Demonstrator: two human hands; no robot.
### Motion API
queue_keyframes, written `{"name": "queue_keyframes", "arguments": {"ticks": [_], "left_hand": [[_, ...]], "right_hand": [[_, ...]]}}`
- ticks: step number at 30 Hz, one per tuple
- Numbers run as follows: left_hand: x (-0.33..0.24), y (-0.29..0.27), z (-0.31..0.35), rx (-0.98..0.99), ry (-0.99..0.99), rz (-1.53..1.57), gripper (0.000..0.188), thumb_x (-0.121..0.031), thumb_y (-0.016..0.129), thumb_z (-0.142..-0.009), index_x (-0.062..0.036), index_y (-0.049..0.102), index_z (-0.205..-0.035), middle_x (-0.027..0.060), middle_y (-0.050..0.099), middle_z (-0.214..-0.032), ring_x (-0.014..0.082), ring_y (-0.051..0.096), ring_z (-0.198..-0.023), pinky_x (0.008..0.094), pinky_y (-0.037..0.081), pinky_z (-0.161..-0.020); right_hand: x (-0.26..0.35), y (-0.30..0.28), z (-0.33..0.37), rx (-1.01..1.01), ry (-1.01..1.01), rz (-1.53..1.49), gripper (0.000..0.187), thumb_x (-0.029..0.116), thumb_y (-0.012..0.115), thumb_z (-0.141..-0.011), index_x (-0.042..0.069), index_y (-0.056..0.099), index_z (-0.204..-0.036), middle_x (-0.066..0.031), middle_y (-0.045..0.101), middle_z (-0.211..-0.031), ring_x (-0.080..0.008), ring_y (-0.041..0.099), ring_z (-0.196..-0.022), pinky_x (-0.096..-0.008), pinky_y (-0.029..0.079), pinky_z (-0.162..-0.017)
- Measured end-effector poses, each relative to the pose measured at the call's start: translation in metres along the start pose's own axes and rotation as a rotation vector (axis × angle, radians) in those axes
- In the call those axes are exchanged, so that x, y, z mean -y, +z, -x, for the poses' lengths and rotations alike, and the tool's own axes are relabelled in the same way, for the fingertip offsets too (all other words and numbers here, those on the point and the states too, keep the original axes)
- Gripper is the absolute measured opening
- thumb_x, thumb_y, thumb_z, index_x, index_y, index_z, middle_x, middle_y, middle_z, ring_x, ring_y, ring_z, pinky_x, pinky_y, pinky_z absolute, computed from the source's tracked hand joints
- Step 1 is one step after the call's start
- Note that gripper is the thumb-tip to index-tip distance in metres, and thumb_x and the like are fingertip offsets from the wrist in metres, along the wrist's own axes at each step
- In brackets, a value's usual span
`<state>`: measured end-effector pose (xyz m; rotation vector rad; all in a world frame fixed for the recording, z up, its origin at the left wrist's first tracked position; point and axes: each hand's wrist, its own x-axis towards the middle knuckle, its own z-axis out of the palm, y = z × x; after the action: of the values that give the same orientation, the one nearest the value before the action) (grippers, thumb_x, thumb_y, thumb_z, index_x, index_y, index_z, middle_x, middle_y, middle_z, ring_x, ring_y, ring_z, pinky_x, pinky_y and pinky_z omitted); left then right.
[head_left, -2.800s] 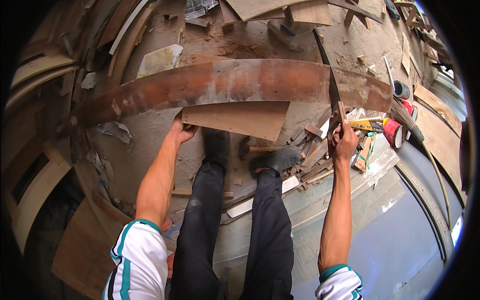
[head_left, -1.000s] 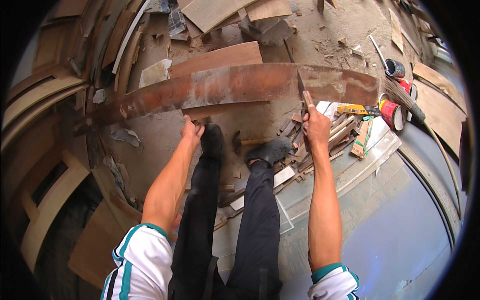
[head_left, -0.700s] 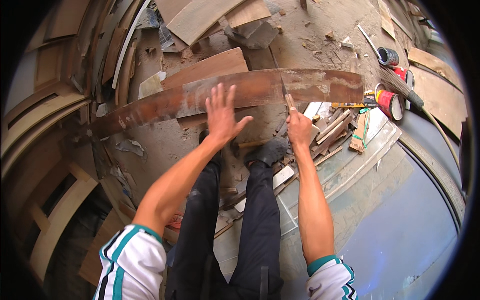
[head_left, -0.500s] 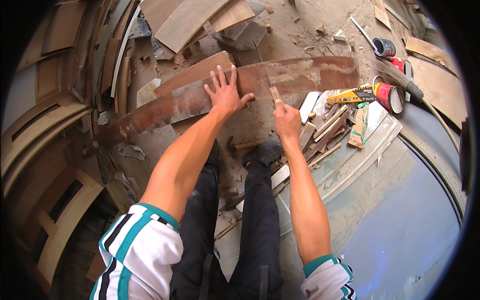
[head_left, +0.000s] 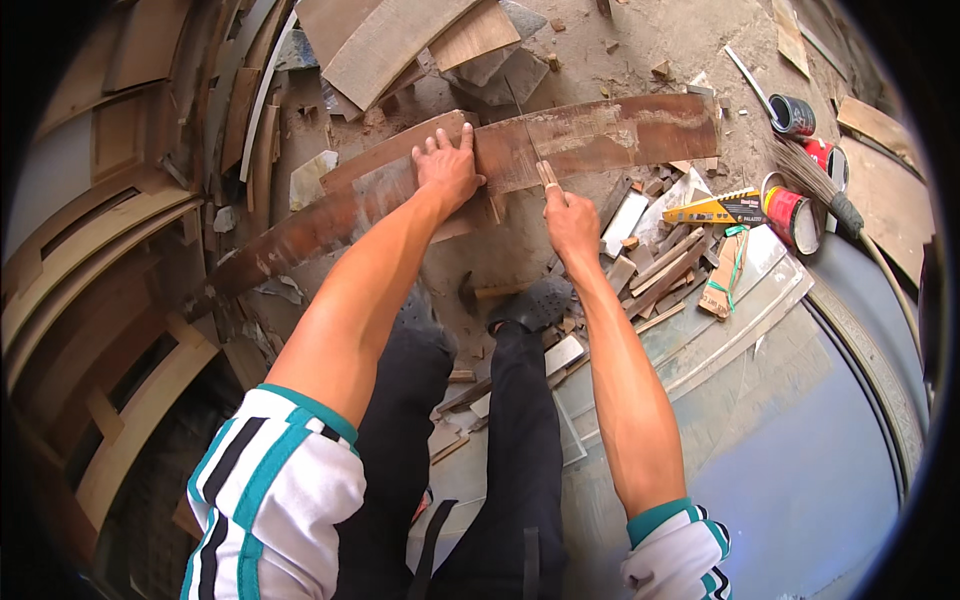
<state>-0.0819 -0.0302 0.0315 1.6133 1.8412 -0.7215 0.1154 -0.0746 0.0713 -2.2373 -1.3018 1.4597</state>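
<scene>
A long reddish-brown wooden board [head_left: 620, 135] with worn, pale patches lies across in front of me. My left hand [head_left: 448, 172] rests flat on it, fingers stretched out toward the far edge. Closed around the wooden handle [head_left: 546, 174] of a handsaw is my right hand [head_left: 572, 225], just off the near edge. The saw's thin blade [head_left: 522, 118] crosses the board to the right of my left hand, its tip pointing away from me. Beyond the left hand, a shorter brown wood piece [head_left: 385, 152] lies against the board.
Wood offcuts [head_left: 665, 265] and a yellow-black box [head_left: 715, 207] lie right, beside paint cans [head_left: 790, 215] and a long-handled brush [head_left: 805, 170]. Glass sheets [head_left: 740, 400] spread at lower right. Wooden panels [head_left: 110, 240] stand left. A hammer [head_left: 490, 291] lies near my feet.
My left thumb has drawn in closer to the hand. The left leg has shifted, and its foot is now visible. The saw still crosses the board at about the same place.
</scene>
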Motion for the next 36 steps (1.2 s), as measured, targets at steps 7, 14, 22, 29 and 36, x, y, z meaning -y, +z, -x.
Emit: {"name": "queue_keyframes", "arguments": {"ticks": [7, 14, 22, 29, 36], "left_hand": [[-0.019, -0.018, -0.022, -0.202, 0.206, -0.374, 0.048, -0.034, 0.082, -0.072, -0.0088, 0.075, -0.112, 0.0194, 0.028, -0.161, 0.034, 0.015, -0.153, 0.0555, 0.011, -0.121], [-0.019, -0.016, -0.021, -0.105, 0.236, -0.335, 0.045, -0.028, 0.075, -0.078, -0.0078, 0.072, -0.119, 0.0194, 0.029, -0.161, 0.0335, 0.019, -0.152, 0.0542, 0.013, -0.121], [-0.018, -0.006, -0.026, -0.169, 0.227, -0.314, 0.035, -0.019, 0.061, -0.088, -0.0064, 0.072, -0.12, 0.0217, 0.027, -0.161, 0.0347, 0.02, -0.152, 0.0535, 0.015, -0.12], [-0.009, -0.005, -0.021, -0.14, 0.221, -0.283, 0.037, -0.018, 0.062, -0.088, -0.0038, 0.07, -0.121, 0.0204, 0.03, -0.16, 0.0345, 0.022, -0.151, 0.0519, 0.018, -0.12], [0.001, 0.01, -0.02, -0.138, 0.252, -0.124, 0.055, -0.032, 0.082, -0.076, -0.0023, 0.07, -0.121, 0.0181, 0.019, -0.164, 0.0345, 0.027, -0.148, 0.0502, 0.026, -0.118]], "right_hand": [[0.017, -0.005, 0.0, -0.006, 0.037, -0.008, 0.053, 0.042, 0.052, -0.094, -0.008, 0.065, -0.082, -0.0349, 0.062, -0.086, -0.0531, 0.06, -0.088, -0.0542, 0.047, -0.081], [0.017, -0.002, 0.002, -0.008, 0.044, -0.003, 0.052, 0.043, 0.051, -0.095, -0.006, 0.064, -0.084, -0.0345, 0.061, -0.087, -0.0527, 0.06, -0.087, -0.0542, 0.045, -0.077], [0.025, -0.014, 0.016, 0.062, 0.09, -0.069, 0.053, 0.044, 0.051, -0.096, -0.004, 0.066, -0.081, -0.0273, 0.066, -0.081, -0.0477, 0.063, -0.084, -0.0504, 0.047, -0.078], [0.06, -0.062, 0.099, 0.085, 0.231, -0.024, 0.05, 0.041, 0.051, -0.097, -0.004, 0.067, -0.081, -0.0246, 0.068, -0.08, -0.0426, 0.066, -0.082, -0.0471, 0.047, -0.074], [0.082, -0.08, 0.087, 0.135, 0.129, 0.092, 0.053, 0.043, 0.052, -0.097, -0.007, 0.064, -0.081, -0.0269, 0.065, -0.077, -0.0439, 0.065, -0.08, -0.0487, 0.047, -0.074]]}}
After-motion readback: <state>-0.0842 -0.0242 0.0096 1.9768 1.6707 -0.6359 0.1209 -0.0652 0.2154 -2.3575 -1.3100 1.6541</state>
